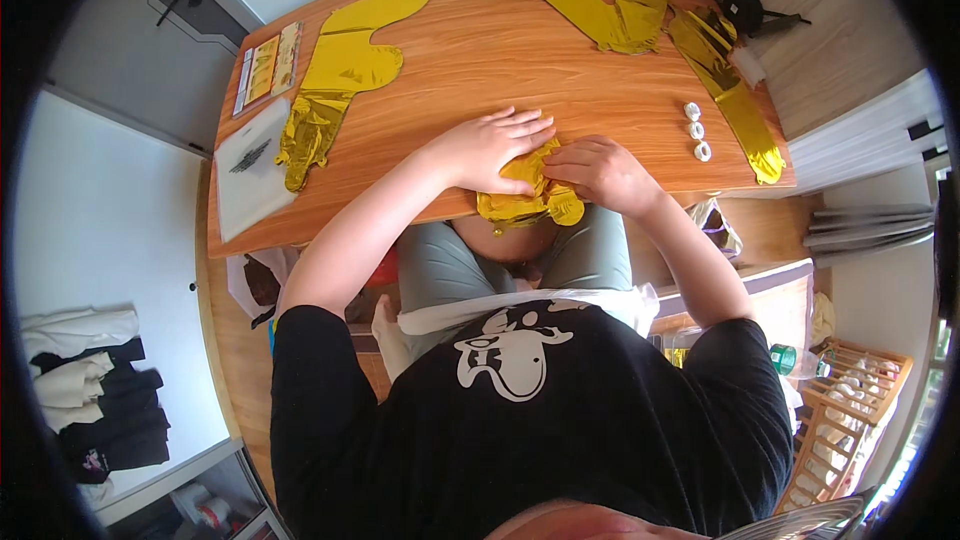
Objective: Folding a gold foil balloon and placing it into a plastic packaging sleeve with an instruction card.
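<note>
A crumpled gold foil balloon (510, 206), flat and without air, lies at the table's front edge, part of it hanging over. My left hand (485, 153) rests on its left side with fingers stretched out and spread, pressing the foil against the wood. From the right, my right hand (602, 175) closes on the foil with bent fingers; the fingertips are partly hidden. Between the two hands the foil is wrinkled and folded, so its full shape does not show.
More flat gold foil balloons lie on the wooden table (470, 50): one at left (350, 55), one at the far right (638, 5), one along the right edge (735, 110). White tape rolls (696, 130), a printed packet (268, 68), a clear plastic bag (255, 175) and a black antenna device (742, 10) surround them.
</note>
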Demonstrator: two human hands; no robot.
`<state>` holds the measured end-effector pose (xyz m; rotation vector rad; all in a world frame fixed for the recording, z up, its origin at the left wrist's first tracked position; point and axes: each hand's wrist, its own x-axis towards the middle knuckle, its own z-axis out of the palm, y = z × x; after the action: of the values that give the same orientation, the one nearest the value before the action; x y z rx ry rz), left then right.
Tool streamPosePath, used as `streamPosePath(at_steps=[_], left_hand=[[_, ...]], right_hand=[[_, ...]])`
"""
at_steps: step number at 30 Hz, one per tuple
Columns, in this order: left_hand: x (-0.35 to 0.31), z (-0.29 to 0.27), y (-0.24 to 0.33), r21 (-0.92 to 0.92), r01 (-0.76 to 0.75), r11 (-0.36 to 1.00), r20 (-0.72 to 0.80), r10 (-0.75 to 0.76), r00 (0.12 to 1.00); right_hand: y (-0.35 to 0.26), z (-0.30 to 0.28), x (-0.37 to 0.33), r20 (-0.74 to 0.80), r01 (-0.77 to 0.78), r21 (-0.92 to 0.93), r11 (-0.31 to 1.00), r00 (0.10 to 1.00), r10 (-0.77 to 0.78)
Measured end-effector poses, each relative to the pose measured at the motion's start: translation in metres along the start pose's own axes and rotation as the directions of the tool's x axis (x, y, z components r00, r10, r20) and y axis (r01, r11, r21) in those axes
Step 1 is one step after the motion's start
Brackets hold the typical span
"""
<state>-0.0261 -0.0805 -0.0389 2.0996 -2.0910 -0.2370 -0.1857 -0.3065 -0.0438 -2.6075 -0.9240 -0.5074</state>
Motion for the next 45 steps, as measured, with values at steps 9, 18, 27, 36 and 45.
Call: streamPosePath(at_steps=[9,18,27,36,45], left_hand=[[-0.004,0.020,-0.008,0.040,-0.042,0.998,-0.100,0.045,0.994],[-0.002,0.018,-0.010,0.054,-0.049,0.997,-0.098,0.054,0.994],[-0.003,0.016,-0.019,-0.201,-0.064,0.977,-0.124,0.040,0.992],[-0.009,0.013,-0.026,-0.841,-0.076,0.536,-0.209,-0.192,0.959],[-0.038,0.020,0.002,-0.174,0.131,0.976,-0.138,-0.156,0.978]], right_hand=[[0.007,-0.005,-0.006,0.055,-0.119,0.311,0.943,0.993,0.108],[0.001,-0.003,0.012,0.033,-0.236,0.246,0.940,0.971,0.236],[-0.012,0.006,0.027,-0.053,-0.318,0.138,0.938,0.943,0.328],[-0.013,0.027,0.034,-0.085,-0.408,0.025,0.913,0.909,0.409],[-0.041,0.033,0.028,-0.209,-0.409,0.012,0.912,0.891,0.402]])
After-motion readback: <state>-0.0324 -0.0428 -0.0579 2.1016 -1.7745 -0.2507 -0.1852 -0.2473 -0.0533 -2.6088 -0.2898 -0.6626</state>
